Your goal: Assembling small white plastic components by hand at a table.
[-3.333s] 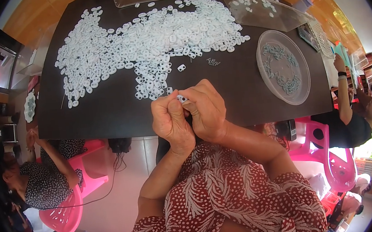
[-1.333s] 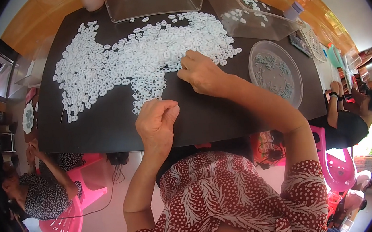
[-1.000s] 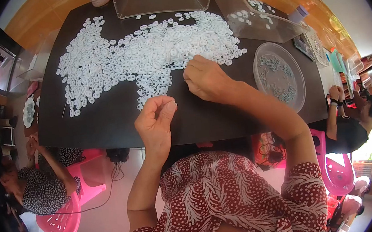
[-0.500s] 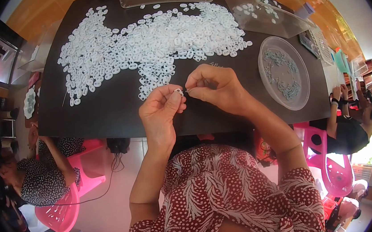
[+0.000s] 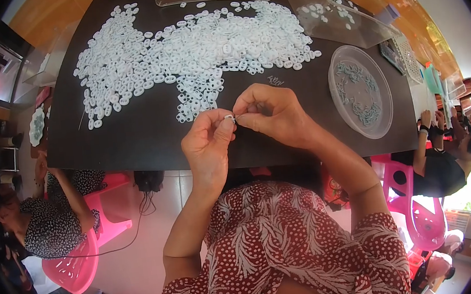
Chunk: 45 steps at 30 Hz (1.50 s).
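My left hand (image 5: 209, 137) pinches a small white oval plastic piece (image 5: 228, 117) between thumb and fingers, over the near part of the dark table. Close against it, my right hand (image 5: 273, 111) has thumb and forefinger pressed together at the piece's right edge. A thin, tiny thing seems to sit in that pinch, too small to name. Beyond both hands spreads a big heap of similar white oval pieces with holes (image 5: 219, 41), a narrow tongue of it reaching toward my left hand. Several thin grey bits (image 5: 275, 80) lie just past my right hand.
A round clear plastic dish (image 5: 338, 111) with many small grey-green pieces (image 5: 366, 114) stands at the right. Clear bins (image 5: 218, 0) line the table's (image 5: 122, 152) far side. People sit at left and right on pink chairs (image 5: 74, 270). A cable hangs at the left.
My right fingertips have come in from the right and now meet the white piece. My left hand has shifted very slightly right and keeps its pinch.
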{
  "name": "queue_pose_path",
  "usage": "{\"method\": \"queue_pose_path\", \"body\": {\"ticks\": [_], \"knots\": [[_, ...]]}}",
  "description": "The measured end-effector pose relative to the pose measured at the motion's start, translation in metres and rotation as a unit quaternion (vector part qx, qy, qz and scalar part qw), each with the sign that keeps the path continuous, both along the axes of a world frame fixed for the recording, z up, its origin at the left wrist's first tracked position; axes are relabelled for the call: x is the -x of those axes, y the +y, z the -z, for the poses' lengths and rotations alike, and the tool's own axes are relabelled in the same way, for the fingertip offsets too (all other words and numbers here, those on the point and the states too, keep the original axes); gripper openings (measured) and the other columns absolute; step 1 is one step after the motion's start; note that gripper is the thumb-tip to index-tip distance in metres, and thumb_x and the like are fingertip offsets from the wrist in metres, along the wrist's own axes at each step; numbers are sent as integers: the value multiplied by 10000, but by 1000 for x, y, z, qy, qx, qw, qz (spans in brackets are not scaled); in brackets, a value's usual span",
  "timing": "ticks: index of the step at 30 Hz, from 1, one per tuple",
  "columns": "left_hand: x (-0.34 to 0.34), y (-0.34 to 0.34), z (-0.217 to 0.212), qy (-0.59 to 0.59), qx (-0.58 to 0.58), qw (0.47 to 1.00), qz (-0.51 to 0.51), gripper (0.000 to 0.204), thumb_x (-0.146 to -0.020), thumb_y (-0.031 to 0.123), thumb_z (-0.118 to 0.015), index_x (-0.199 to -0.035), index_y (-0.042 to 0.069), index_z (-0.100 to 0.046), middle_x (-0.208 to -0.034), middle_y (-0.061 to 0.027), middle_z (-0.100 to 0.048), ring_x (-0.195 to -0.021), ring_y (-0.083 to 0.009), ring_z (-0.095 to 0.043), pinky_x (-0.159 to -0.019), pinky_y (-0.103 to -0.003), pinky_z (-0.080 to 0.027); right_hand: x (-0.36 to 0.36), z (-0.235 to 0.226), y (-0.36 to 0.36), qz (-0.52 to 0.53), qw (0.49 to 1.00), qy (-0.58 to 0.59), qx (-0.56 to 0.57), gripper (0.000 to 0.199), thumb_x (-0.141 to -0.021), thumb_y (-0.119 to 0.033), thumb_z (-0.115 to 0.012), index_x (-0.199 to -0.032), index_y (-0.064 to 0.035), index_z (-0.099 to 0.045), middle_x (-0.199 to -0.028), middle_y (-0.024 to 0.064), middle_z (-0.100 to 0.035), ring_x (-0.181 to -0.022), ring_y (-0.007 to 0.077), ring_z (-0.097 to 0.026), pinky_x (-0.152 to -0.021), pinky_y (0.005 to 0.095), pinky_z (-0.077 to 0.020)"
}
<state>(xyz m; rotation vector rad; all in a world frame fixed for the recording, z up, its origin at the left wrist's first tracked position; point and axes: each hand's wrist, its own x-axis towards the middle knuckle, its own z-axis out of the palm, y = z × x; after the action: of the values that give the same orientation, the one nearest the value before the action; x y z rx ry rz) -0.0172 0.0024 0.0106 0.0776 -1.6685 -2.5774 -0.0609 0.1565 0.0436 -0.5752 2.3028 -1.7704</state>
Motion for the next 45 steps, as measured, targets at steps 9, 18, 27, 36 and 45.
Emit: {"method": "queue_pose_path", "body": {"ticks": [9, 18, 27, 36, 45], "knots": [[-2, 3, 15, 48, 136, 989, -41, 97, -900, 71, -612, -943, -16, -615, -823, -8, -592, -727, -60, -521, -658, -193, -433, -1, 7, -6, 15, 998, -39, 35, 91, -806, -37, -653, -878, -6, -606, -717, -18, -583, -648, 27, -503, -565, 207, -428], [0, 4, 7, 6, -15, 999, -50, 114, -892, 50, -614, -969, -31, -637, -831, -32, -621, -687, -76, -549, -614, -198, -456, -5, 10, -16, 51, 993, -46, 101, 61, -822, -21, -632, -866, 8, -602, -770, 32, -616, -702, 65, -561, -630, 230, -458], [-5, 12, 6, 8, -7, 998, -67, 114, -893, 10, -599, -993, -37, -629, -855, -10, -604, -719, -60, -526, -662, -191, -452, -11, 14, -20, 89, 993, 54, -50, 64, -848, -73, -574, -830, -13, -564, -783, 112, -573, -731, 257, -566, -653, 349, -451], [-7, 9, 13, 59, 117, 987, -92, 128, -890, 21, -611, -1001, -42, -626, -836, -6, -590, -724, -59, -514, -664, -192, -446, -16, 21, -26, 98, 984, 137, -54, 68, -844, -85, -549, -807, -36, -520, -756, 104, -541, -745, 295, -527, -654, 392, -429], [-2, 12, 10, 21, -5, 998, -67, 196, -888, 44, -620, -1066, -36, -635, -859, -29, -611, -719, -74, -562, -641, -195, -483, 43, 18, 25, 203, 909, 311, -189, 69, -749, -47, -648, -815, -64, -661, -739, 107, -603, -760, 292, -567, -671, 385, -449]]}}
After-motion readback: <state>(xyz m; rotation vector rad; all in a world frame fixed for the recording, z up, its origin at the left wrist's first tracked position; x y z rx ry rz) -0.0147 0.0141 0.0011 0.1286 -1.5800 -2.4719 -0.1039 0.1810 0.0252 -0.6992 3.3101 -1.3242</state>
